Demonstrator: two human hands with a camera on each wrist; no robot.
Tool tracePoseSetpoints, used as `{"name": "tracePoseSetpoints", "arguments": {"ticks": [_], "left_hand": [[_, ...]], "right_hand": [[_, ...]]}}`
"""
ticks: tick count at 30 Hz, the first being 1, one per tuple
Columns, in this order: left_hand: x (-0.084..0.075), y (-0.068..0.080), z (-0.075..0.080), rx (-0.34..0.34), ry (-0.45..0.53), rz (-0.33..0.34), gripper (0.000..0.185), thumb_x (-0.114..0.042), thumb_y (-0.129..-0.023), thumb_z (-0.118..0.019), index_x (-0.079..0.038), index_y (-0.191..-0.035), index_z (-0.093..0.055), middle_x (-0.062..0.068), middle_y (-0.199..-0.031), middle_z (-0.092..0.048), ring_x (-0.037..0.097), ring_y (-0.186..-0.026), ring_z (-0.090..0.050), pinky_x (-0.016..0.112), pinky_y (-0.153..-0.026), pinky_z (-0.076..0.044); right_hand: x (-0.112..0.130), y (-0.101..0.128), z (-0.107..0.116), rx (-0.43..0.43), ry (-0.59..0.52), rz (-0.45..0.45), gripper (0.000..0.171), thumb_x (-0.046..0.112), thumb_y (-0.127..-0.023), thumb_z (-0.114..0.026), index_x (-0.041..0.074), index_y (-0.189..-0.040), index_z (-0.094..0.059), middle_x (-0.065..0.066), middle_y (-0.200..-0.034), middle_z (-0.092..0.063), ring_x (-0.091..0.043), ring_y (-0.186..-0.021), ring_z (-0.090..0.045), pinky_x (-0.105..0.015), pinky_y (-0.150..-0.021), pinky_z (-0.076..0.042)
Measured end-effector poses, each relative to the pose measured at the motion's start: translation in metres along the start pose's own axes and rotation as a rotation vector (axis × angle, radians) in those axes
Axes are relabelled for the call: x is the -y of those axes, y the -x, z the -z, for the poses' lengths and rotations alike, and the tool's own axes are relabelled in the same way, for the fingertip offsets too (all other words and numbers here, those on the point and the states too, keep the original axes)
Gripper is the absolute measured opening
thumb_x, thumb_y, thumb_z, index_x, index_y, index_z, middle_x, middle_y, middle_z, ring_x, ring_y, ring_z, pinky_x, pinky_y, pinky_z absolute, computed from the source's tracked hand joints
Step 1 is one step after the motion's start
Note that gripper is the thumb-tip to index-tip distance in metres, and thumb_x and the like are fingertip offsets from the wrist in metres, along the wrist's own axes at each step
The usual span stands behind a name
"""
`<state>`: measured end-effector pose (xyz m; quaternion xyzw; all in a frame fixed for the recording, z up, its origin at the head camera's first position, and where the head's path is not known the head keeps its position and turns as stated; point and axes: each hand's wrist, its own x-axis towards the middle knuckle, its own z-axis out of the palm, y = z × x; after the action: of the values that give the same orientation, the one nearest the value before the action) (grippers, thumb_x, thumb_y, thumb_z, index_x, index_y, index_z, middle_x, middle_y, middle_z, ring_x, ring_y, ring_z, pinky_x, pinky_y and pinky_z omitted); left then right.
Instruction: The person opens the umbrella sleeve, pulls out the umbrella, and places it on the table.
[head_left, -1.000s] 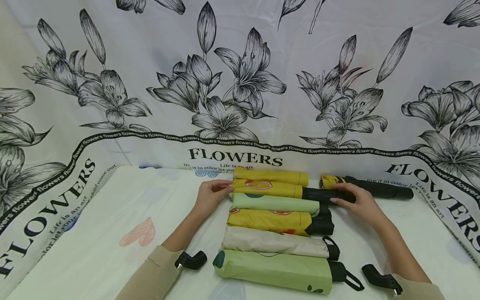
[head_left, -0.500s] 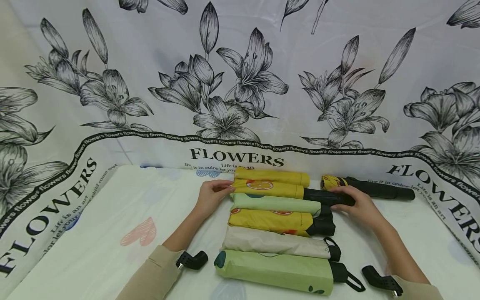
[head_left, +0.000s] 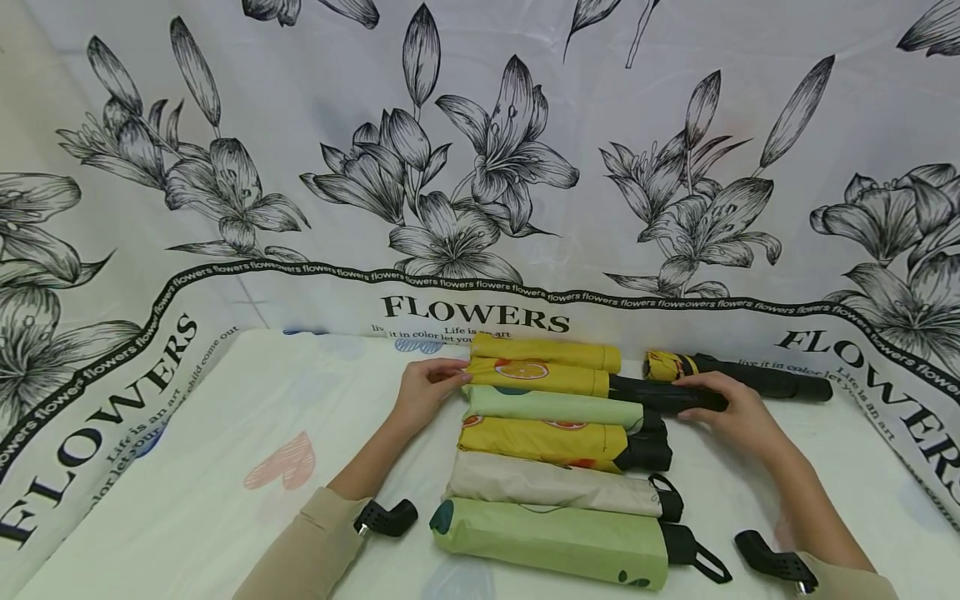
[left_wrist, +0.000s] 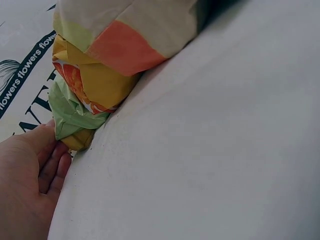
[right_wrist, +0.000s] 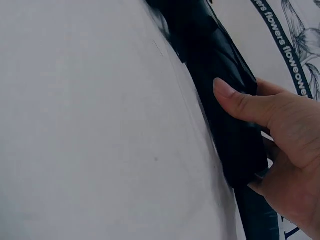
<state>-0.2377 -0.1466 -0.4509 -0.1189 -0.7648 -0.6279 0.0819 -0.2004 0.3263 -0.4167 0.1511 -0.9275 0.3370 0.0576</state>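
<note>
A yellow umbrella cover (head_left: 536, 379) with an orange-slice print lies second from the back in the row. My left hand (head_left: 426, 392) pinches its left end; in the left wrist view, the neighbouring umbrellas partly hide that grip. Out of the cover's right end extends a black folded umbrella (head_left: 648, 394). Its far end is gripped by my right hand (head_left: 731, 412), thumb on the near side in the right wrist view, where the dark umbrella (right_wrist: 227, 115) slants across. Behind them lies another yellow cover (head_left: 543, 353), and a black and yellow folded umbrella (head_left: 757, 377) rests at the back right.
Nearer me, in a row, lie a light green umbrella (head_left: 555, 406), a yellow one (head_left: 540, 439), a beige one (head_left: 555, 483) and a large green one (head_left: 551, 542) with a black wrist loop. A flower-printed cloth (head_left: 480, 242) hangs behind the white bed-like surface (head_left: 345, 375).
My right hand has moved a little to the right, and more of the black umbrella shows outside the yellow cover. My left hand stays at the cover's left end.
</note>
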Motion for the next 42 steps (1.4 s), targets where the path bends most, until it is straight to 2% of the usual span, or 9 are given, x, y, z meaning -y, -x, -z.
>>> {"name": "tracePoseSetpoints", "arguments": {"ticks": [8,15,22,26,29,34,39,42], "left_hand": [[0.000,0.000,0.000,0.004,0.004,0.003,0.022,-0.001,-0.093,-0.080,0.009,-0.112,-0.077,0.024,-0.097,-0.078,-0.002,-0.078,-0.068,0.014,-0.072,-0.053],[0.001,0.000,0.000,0.006,0.003,0.001,0.022,-0.001,-0.093,-0.080,0.009,-0.112,-0.077,0.024,-0.096,-0.078,-0.001,-0.078,-0.067,0.014,-0.071,-0.053],[0.001,-0.001,0.000,0.002,-0.010,0.009,0.020,0.001,-0.092,-0.080,0.006,-0.111,-0.079,0.021,-0.094,-0.078,0.000,-0.077,-0.068,0.015,-0.070,-0.053],[0.001,-0.001,0.001,-0.002,-0.019,0.010,0.020,0.000,-0.092,-0.080,0.005,-0.111,-0.079,0.018,-0.093,-0.079,0.001,-0.077,-0.067,0.015,-0.069,-0.051],[0.002,-0.001,0.000,-0.001,-0.021,0.008,0.020,0.000,-0.092,-0.080,0.005,-0.111,-0.079,0.018,-0.093,-0.079,0.001,-0.076,-0.067,0.016,-0.068,-0.051],[0.002,-0.001,0.000,0.002,-0.017,0.005,0.020,0.000,-0.092,-0.080,0.006,-0.111,-0.079,0.017,-0.092,-0.079,0.001,-0.077,-0.067,0.015,-0.069,-0.051],[0.002,-0.001,0.001,0.003,-0.010,0.013,0.019,0.000,-0.093,-0.079,0.005,-0.111,-0.079,0.016,-0.092,-0.079,0.001,-0.077,-0.067,0.015,-0.069,-0.051],[0.000,-0.001,0.000,0.008,-0.004,0.016,0.019,0.001,-0.093,-0.079,0.006,-0.111,-0.079,0.019,-0.094,-0.079,0.001,-0.078,-0.068,0.016,-0.070,-0.052]], "right_hand": [[-0.007,0.004,0.009,0.002,0.003,-0.040,0.048,0.013,-0.087,-0.087,0.004,-0.131,-0.070,-0.026,-0.137,-0.063,-0.058,-0.137,-0.044,-0.078,-0.105,-0.035],[-0.016,0.009,0.015,-0.030,0.008,-0.028,0.045,0.010,-0.086,-0.087,0.002,-0.127,-0.071,-0.026,-0.132,-0.065,-0.057,-0.132,-0.047,-0.077,-0.103,-0.037],[-0.025,0.012,0.020,-0.053,0.029,-0.029,0.045,0.015,-0.085,-0.089,0.003,-0.126,-0.072,0.003,-0.124,-0.067,-0.050,-0.128,-0.049,-0.074,-0.103,-0.039],[-0.029,0.013,0.022,-0.054,0.023,-0.040,0.045,0.014,-0.084,-0.089,0.005,-0.125,-0.073,0.008,-0.122,-0.066,-0.051,-0.128,-0.048,-0.075,-0.104,-0.038],[-0.031,0.013,0.023,-0.037,0.005,-0.063,0.046,0.014,-0.084,-0.089,0.003,-0.126,-0.072,-0.001,-0.126,-0.066,-0.056,-0.132,-0.046,-0.078,-0.104,-0.035],[-0.027,0.012,0.026,0.015,-0.010,-0.109,0.055,0.016,-0.084,-0.090,0.001,-0.133,-0.068,-0.030,-0.140,-0.058,-0.062,-0.138,-0.039,-0.080,-0.106,-0.031],[-0.017,0.010,0.027,0.009,0.009,-0.103,0.060,0.021,-0.084,-0.091,0.003,-0.136,-0.068,-0.029,-0.141,-0.058,-0.056,-0.137,-0.042,-0.079,-0.106,-0.033],[-0.009,0.008,0.024,-0.016,0.008,-0.069,0.058,0.023,-0.085,-0.090,0.006,-0.136,-0.069,-0.024,-0.140,-0.061,-0.043,-0.135,-0.047,-0.076,-0.105,-0.036]]}}
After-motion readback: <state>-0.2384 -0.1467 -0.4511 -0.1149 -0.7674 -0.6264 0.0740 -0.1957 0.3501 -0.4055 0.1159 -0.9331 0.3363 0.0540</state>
